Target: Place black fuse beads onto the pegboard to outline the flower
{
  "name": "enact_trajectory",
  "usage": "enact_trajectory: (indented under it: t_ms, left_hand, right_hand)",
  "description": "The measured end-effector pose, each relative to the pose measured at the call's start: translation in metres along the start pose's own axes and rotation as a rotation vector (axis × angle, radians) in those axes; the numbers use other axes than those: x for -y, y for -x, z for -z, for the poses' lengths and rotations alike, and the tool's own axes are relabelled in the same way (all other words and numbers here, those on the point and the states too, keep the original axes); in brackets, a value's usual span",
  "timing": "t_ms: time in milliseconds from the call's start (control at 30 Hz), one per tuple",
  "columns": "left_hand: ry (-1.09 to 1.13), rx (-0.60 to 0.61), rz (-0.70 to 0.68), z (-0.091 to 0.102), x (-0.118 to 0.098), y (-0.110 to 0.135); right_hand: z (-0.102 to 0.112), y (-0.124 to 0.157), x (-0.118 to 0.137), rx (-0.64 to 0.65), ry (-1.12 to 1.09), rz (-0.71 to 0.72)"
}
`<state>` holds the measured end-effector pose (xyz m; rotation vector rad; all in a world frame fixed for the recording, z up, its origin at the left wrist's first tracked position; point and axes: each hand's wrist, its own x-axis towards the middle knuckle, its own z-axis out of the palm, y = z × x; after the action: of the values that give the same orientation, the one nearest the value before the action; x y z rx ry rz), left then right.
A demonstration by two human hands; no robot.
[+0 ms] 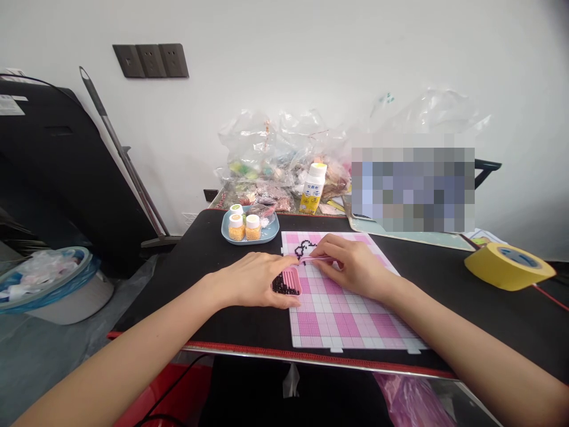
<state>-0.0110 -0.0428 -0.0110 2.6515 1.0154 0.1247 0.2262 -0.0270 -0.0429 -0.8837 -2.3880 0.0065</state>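
Note:
A pink-and-white checked pegboard [347, 320] lies on the black table mat [213, 314]. A small outline of black beads [304, 247] sits near its far edge. My left hand [253, 279] rests on the mat at the board's left side, fingers closed on a small pink tray [288, 282] of black beads. My right hand [351, 264] lies on the board and pinches pink tweezers [313, 259] whose tips point toward the bead outline.
A blue dish [271, 235] with small bead jars stands behind the board. Clear plastic bags [284, 154] and a white-and-yellow bottle [313, 188] crowd the back edge. A yellow tape roll [507, 267] lies at right. A lined bin [53, 284] stands left of the table.

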Motion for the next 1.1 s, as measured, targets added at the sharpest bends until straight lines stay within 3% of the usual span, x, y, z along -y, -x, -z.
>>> enact_trajectory:
  t_ms: [433,733,1100]
  left_hand:
    - [-0.004,0.010,-0.002,-0.001,0.001,0.000]
    - [0.009,0.042,0.122,0.005,-0.005,0.002]
    - [0.023,0.028,0.104,0.005,-0.005,0.001]
  right_hand:
    - [0.003,-0.001,0.003,-0.028,-0.048,-0.011]
    - [0.007,-0.004,0.009,-0.132,-0.137,0.067]
    - [0.006,-0.002,0.017,0.046,-0.270,0.175]
